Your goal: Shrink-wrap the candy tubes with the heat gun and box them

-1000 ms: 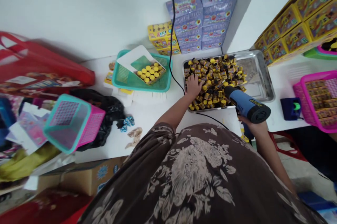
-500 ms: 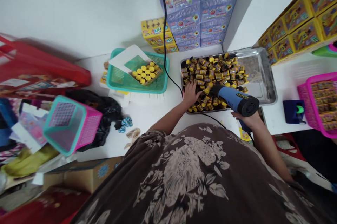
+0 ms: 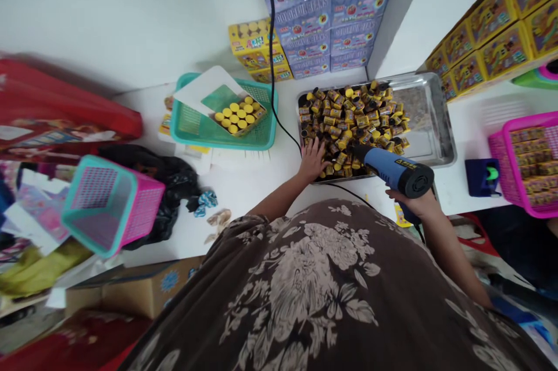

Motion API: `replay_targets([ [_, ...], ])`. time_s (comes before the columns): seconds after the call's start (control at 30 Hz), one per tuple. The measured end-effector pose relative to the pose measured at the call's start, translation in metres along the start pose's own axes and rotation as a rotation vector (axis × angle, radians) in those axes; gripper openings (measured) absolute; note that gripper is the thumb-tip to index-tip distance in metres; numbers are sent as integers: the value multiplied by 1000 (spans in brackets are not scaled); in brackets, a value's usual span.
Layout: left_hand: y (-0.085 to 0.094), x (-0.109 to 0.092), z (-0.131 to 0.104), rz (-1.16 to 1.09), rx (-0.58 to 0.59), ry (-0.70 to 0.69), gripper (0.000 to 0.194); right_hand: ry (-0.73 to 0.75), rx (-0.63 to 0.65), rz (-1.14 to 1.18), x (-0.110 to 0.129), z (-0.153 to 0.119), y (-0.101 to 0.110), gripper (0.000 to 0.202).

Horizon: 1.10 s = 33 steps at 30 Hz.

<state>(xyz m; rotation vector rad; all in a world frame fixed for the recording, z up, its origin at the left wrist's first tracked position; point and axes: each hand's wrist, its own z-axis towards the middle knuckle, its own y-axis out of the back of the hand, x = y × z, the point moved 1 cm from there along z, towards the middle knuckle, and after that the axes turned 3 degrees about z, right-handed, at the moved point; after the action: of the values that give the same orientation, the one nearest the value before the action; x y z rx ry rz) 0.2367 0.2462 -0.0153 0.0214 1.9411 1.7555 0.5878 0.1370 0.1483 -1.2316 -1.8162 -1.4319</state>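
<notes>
My right hand [image 3: 421,203] is wrapped round the grip of a blue heat gun [image 3: 391,166], whose black nozzle points left, low over a heap of small yellow and dark bottles [image 3: 349,118]. The bottles lie jumbled in a metal tray [image 3: 431,121], mostly in its left and middle part. My left hand [image 3: 312,160] rests with fingers spread on the bottles at the tray's near left corner. Whether a bottle is under its palm is hidden.
A teal basket [image 3: 175,121] with a carton of yellow-capped bottles stands left of the tray. Purple boxes [image 3: 305,16] are stacked behind. A black cable [image 3: 272,63] hangs down in front of them. At right are a pink basket [image 3: 508,150] and a tape dispenser [image 3: 479,178].
My left hand has drawn slightly back toward the tray's near edge. The heat gun stays over the heap, with its nozzle almost in the same place. The whole view has shifted slightly.
</notes>
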Motion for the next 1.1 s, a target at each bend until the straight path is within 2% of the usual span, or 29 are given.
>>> replay_targets([
  [0.07, 2, -6, 23, 3, -59, 72, 73, -60, 3, 37, 4, -4, -1, 71],
  [0.17, 7, -15, 51, -51, -139, 127, 58, -107, 6, 53, 10, -9, 0, 62],
  [0.27, 12, -21, 62, -130, -186, 161, 46, -80, -18, 21, 13, -16, 6, 54],
  [0.33, 16, -23, 57, -165, -215, 181, 43, -47, -5, -19, 12, -23, 9, 50],
  [0.43, 20, -25, 34, -179, -208, 153, 44, -46, 36, -57, 9, -34, 8, 49],
  [0.57, 23, -29, -7, -129, -7, -58, 48, -66, -20, -57, 5, -47, 1, 56],
  [0.67, 23, -32, -21, -80, 98, -132, 54, -72, 23, -46, 6, -50, -6, 56],
  [0.77, 26, -34, -18, -59, 107, -93, 54, -89, 54, -45, 8, -50, -13, 59],
  [0.87, 29, -40, -8, -64, 67, -30, 52, -90, -8, -49, 8, -50, -14, 64],
  [0.97, 32, -51, 6, -54, 63, -7, 42, -102, -5, -34, 4, -51, -12, 55],
  [1.1, 41, -65, 28, 24, 140, 33, 39, -129, -11, -7, 8, -52, -17, 47],
])
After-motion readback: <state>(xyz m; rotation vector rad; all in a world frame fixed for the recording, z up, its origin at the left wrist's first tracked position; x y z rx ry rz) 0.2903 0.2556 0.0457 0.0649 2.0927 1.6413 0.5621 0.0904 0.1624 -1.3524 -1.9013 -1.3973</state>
